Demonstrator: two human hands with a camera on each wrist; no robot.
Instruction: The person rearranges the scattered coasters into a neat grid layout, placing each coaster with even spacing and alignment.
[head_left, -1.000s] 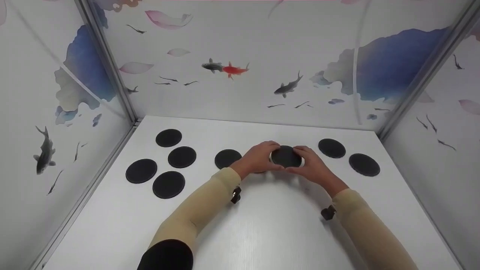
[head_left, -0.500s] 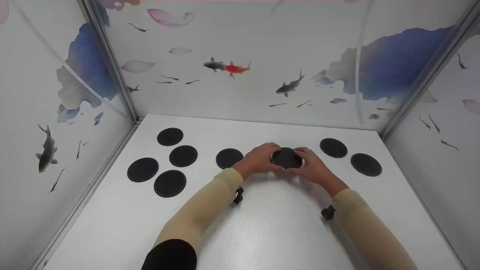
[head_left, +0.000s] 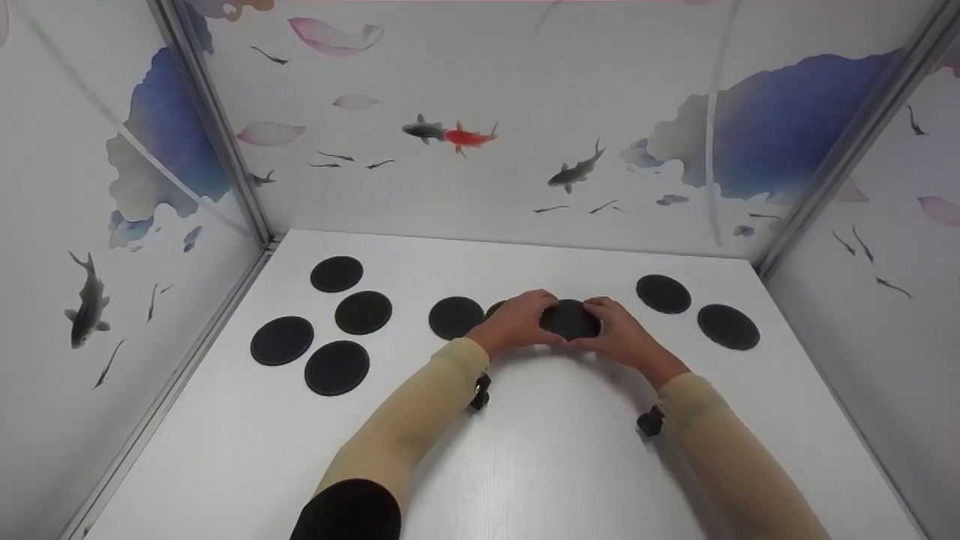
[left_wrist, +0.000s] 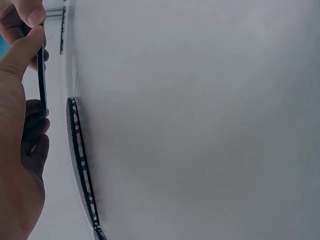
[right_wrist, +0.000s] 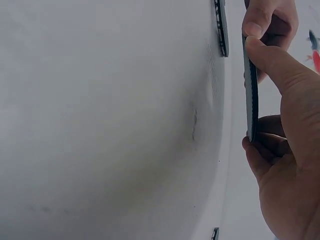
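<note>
Both hands hold one thin round black disc (head_left: 570,321) over the white table, near the middle of the far half. My left hand (head_left: 519,322) grips its left edge, with thumb near and fingers on the far side. My right hand (head_left: 626,334) grips the right edge the same way, and the two thumbs meet at the near edge. In both wrist views the held disc (left_wrist: 42,80) appears edge-on, apart from the table. Another black disc (head_left: 495,308) lies mostly hidden behind my left hand. Just left of it rests a further disc (head_left: 456,318).
Several black discs lie at the table's left, one of them at the near end (head_left: 337,368). Two more, including the rightmost disc (head_left: 728,327), lie right of the hands. Fish-printed white panels (head_left: 480,202) enclose the table's back and sides.
The hands and held disc have shifted slightly toward me, and the disc's pale side edges no longer show. More of the disc behind my left hand is visible. The other discs stay put.
</note>
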